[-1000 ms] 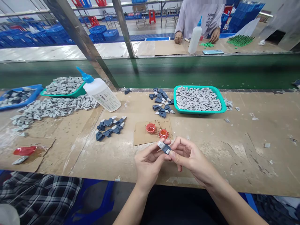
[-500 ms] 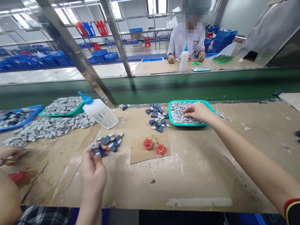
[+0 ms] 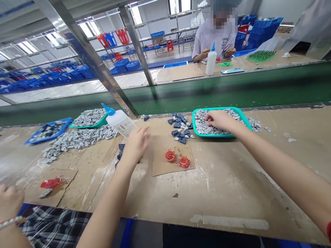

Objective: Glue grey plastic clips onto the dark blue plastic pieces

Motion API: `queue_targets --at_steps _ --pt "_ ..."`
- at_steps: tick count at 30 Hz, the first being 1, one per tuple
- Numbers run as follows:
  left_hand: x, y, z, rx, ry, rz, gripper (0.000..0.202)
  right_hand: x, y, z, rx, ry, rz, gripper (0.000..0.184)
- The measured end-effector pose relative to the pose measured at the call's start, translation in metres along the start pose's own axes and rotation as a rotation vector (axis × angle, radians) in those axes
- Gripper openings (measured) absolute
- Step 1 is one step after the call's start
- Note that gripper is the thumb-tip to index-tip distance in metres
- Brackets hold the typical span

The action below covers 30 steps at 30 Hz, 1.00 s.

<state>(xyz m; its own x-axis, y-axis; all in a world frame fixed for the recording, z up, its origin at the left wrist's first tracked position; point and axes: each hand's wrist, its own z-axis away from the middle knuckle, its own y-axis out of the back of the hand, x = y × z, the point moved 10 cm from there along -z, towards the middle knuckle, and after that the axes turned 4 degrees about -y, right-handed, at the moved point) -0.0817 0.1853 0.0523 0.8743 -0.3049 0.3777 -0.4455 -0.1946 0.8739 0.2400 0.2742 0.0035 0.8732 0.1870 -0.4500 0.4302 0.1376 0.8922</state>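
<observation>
My right hand (image 3: pixel 218 121) reaches into a green tray (image 3: pixel 219 136), its thumb and fingers pinched among small grey plastic pieces (image 3: pixel 203 128). My left hand (image 3: pixel 138 143) is above the table in front of a white squeeze bottle (image 3: pixel 120 121) with a blue nozzle; its fingers are blurred, and whether they hold anything is unclear. Partly hidden behind this hand lie dark blue plastic pieces (image 3: pixel 120 151). Another group of dark blue pieces with pale tips (image 3: pixel 181 126) lies left of the tray. Two red caps (image 3: pixel 170 156) holding wet liquid sit on a cardboard piece (image 3: pixel 161 168).
Grey parts (image 3: pixel 77 137) are heaped at left, near a blue tray (image 3: pixel 32 140). A co-worker's hand (image 3: pixel 11 199) is at the lower left, near a red object (image 3: pixel 50 183). Past the green belt (image 3: pixel 176 94), another person (image 3: pixel 216 38) sits by a second bottle (image 3: pixel 211 62).
My left hand has moved right and away from me; the dark blue piece it held no longer shows. My right hand stays in the tray. The neighbour's hand has drawn back, and the view has shifted.
</observation>
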Motion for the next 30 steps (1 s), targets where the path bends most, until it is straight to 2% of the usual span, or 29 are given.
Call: queue_targets --at_steps 2,4,6,8,10,13,16,18,20,22,26,30 --pt "0.034 -0.032 -0.027 -0.111 -0.085 0.095 0.039 0.001 0.000 0.001 0.009 -0.027 -0.024 0.012" --pt "0.056 -0.061 -0.048 -0.205 -0.132 0.164 0.042 0.002 0.002 0.003 0.033 -0.047 -0.055 0.007" --pt "0.063 -0.082 -0.061 -0.272 -0.141 0.211 0.040 0.002 0.006 0.007 0.067 -0.059 -0.095 0.006" --pt "0.061 -0.090 -0.064 -0.298 -0.123 0.248 0.032 0.003 0.013 0.015 0.110 -0.068 -0.139 0.012" --pt "0.054 -0.085 -0.058 -0.283 -0.093 0.292 0.022 0.003 0.021 0.030 0.146 -0.076 -0.279 0.019" --pt "0.045 -0.065 -0.033 -0.224 -0.026 0.387 0.016 -0.001 0.019 0.061 0.107 -0.089 -0.670 0.027" --pt "0.042 -0.045 -0.001 -0.171 0.078 0.550 0.018 -0.011 -0.001 0.096 -0.031 -0.128 -0.974 0.032" --pt "0.035 -0.039 0.022 -0.116 0.235 0.798 0.016 -0.017 -0.018 0.117 -0.113 -0.176 -1.096 0.033" --pt "0.027 -0.037 0.044 -0.052 0.415 1.077 0.016 -0.022 -0.036 0.133 -0.182 -0.228 -1.180 0.031" --pt "0.025 -0.036 0.064 -0.007 0.526 1.257 0.020 -0.026 -0.051 0.144 -0.237 -0.272 -1.228 0.029" --pt "0.028 -0.029 0.095 0.077 0.616 1.434 0.039 -0.040 -0.073 0.154 -0.295 -0.319 -1.227 0.031" --pt "0.030 -0.031 0.125 0.175 0.712 1.597 0.036 -0.058 -0.086 0.155 -0.271 -0.355 -1.259 0.036"
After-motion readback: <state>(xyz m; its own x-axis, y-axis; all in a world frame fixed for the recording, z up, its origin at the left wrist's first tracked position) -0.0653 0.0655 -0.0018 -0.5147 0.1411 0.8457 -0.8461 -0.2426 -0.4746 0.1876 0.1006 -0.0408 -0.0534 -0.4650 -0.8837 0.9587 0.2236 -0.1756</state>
